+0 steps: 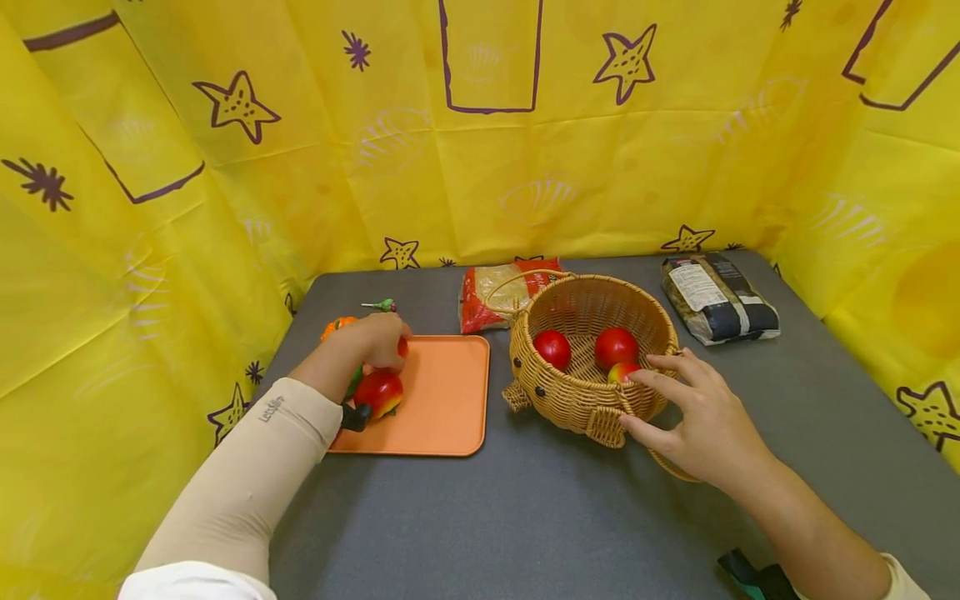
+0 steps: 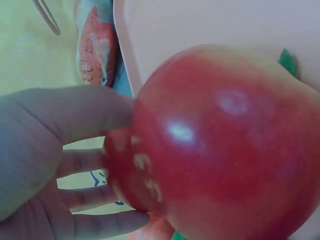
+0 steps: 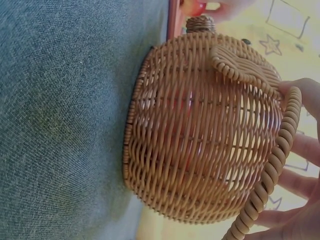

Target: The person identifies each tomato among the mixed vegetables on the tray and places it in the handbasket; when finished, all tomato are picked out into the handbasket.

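My left hand (image 1: pixel 378 337) is over the left part of an orange tray (image 1: pixel 446 400). Its thumb and fingers hold a glossy round red fruit (image 2: pixel 127 175). Just nearer to me on the tray lies a red-and-yellow mango-like fruit (image 1: pixel 380 392), which fills much of the left wrist view. My right hand (image 1: pixel 701 417) grips the near right rim of a wicker basket (image 1: pixel 570 404), thumb outside and fingers over the edge. Inside the basket are two red fruits, one at the left (image 1: pixel 552 350) and one further right (image 1: pixel 617 348), plus a red-yellow fruit (image 1: pixel 622 372) by my fingers.
Behind the basket lies a red-and-clear food packet (image 1: pixel 480 304). A dark packet with a white label (image 1: pixel 720 300) is at the back right. An orange vegetable-like piece (image 1: pixel 337 327) and a small green stemmed piece (image 1: pixel 382 305) lie at the left. Yellow cloth (image 1: pixel 480 183) surrounds the table.
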A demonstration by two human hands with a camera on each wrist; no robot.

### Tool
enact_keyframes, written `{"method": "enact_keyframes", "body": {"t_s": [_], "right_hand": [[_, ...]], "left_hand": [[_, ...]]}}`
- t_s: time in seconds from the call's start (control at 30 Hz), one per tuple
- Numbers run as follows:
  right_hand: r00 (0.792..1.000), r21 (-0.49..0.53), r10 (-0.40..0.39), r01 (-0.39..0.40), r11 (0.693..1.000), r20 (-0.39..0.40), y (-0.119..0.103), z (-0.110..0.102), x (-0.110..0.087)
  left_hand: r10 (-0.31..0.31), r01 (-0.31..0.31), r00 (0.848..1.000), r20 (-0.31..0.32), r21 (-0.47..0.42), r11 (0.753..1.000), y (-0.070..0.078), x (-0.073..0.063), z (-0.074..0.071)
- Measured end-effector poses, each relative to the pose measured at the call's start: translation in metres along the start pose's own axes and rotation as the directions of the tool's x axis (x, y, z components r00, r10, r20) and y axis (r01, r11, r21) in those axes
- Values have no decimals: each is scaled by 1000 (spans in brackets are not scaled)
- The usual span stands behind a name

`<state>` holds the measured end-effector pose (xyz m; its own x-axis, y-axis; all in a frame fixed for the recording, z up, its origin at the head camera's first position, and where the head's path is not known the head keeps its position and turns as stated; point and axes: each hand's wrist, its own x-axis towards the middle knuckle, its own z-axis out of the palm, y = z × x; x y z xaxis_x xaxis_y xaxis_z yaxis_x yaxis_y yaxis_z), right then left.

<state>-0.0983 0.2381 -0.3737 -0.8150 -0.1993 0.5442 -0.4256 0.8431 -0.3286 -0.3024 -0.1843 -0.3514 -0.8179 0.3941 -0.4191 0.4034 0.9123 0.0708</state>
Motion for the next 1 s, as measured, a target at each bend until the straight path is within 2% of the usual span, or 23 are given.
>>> {"method": "enact_keyframes", "body": {"t_s": [0.17,0.33,0.5,0.77,1.0], "right_hand": [[1000,1,2,-2,1000,2,0,0,0],[1000,2,-1,1,1000,2,0,0,0],[1000,-1,3,-3,1000,7,-1,0,0],[1000,0,3,-3,1000,7,0,0,-1],[1000,-1,4,-4,1000,13,0,0,0]], "left_hand": [[35,-30,997,-64,78,996,-1,-2,2],[43,-35,996,-72,107,994,-2,-2,4],[86,-74,993,-81,140,987,-2,-3,4],[181,-174,975,-127,67,982,3,0,3],[241,-245,950,-199,5,969,20,1,-3]]}}
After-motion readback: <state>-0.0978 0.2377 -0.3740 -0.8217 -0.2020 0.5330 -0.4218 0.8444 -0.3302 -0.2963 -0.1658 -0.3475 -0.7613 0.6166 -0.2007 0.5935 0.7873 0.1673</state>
